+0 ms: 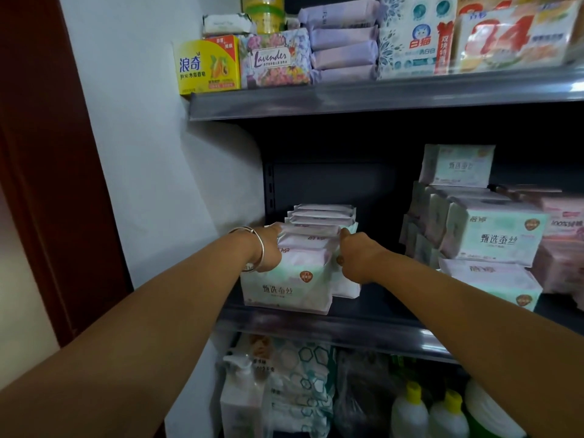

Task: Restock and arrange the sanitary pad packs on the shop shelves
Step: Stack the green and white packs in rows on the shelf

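On the top tier a yellow soap box [207, 66] stands at the left end, touching a floral box marked Lavender [274, 60] on its right. A yellow-green jar [264, 12] sits above these, with a flat white packet [226, 23] just beside it. Next come stacked lilac wrapped bars [343, 42], then a white and blue detergent pack [410, 36] and a clear-wrapped pack with large red numerals [512, 36]. At the bottom, a white pump bottle [240, 387] stands at the left, a bag with a hexagon pattern [303, 380] beside it, then three white bottles with yellow caps [410, 409]. A white wall [132, 137] and dark red door frame [47, 153] lie to the left
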